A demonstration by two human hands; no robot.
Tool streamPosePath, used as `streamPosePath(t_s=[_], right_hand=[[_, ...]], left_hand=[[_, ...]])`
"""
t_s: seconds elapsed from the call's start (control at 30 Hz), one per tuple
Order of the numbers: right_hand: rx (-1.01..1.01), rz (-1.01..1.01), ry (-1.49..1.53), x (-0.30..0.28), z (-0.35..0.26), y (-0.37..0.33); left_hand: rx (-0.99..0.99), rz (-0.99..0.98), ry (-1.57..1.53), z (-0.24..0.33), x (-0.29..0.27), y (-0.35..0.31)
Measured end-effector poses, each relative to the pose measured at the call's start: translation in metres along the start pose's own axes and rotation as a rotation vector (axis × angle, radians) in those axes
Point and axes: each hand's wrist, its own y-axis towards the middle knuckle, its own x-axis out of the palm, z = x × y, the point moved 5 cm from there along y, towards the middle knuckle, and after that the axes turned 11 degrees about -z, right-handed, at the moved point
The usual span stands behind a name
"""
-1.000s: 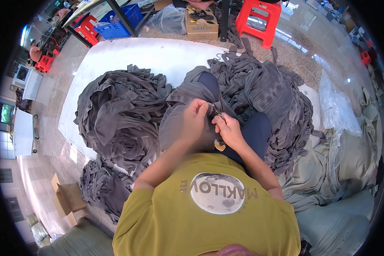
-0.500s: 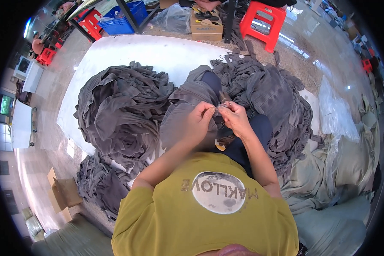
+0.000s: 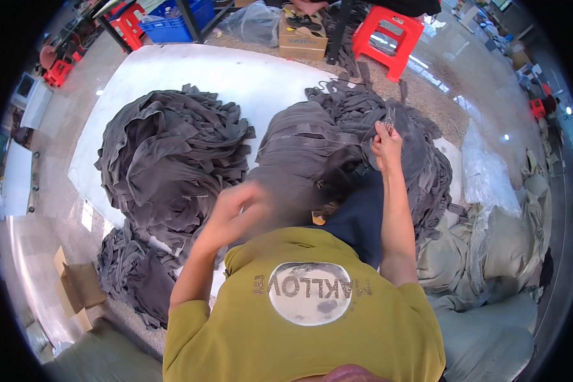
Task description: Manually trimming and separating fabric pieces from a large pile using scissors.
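Observation:
My right hand point(image 3: 387, 146) is raised over the right-hand pile, closed around small metal thread snips point(image 3: 389, 121) whose tips point away from me. A fine pale thread seems to run left from that hand. Across my lap lies a dark grey garment piece point(image 3: 299, 137), with long seams on its upper side. My left hand point(image 3: 239, 210) hovers near the garment's near-left edge; motion smears its fingers, and I cannot make out anything in them.
A big heap of grey cloth pieces point(image 3: 165, 153) lies left on a white sheet point(image 3: 235, 63); another grey pile point(image 3: 426, 172) lies right. Beyond stand a red stool point(image 3: 388, 41), a cardboard box point(image 3: 302, 44) and a blue crate point(image 3: 178, 25). Pale green cloth point(image 3: 458, 254) and clear plastic point(image 3: 487, 169) lie right.
My hands, close together over the garment before, have parted. The right hand has moved up and right with the snips, the left down and left. The garment lies spread farther over my lap.

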Motion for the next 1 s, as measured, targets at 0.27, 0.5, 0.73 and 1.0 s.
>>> streamPosePath(t_s=[0.27,0.5,0.73,1.0], right_hand=[[-0.123,-0.206,0.101,0.064,-0.085,-0.070],[-0.072,-0.476,0.215,0.104,-0.107,-0.081],[-0.104,-0.478,0.363,0.087,-0.082,-0.046],[0.112,-0.293,-0.009,0.111,0.014,-0.094]], left_hand=[[-0.076,0.234,0.750,-0.073,0.066,0.161],[0.105,0.189,0.250,-0.038,0.055,0.177],[-0.242,-0.126,-1.099,-0.077,0.041,0.168],[-0.210,0.009,-0.925,-0.089,0.025,0.133]])
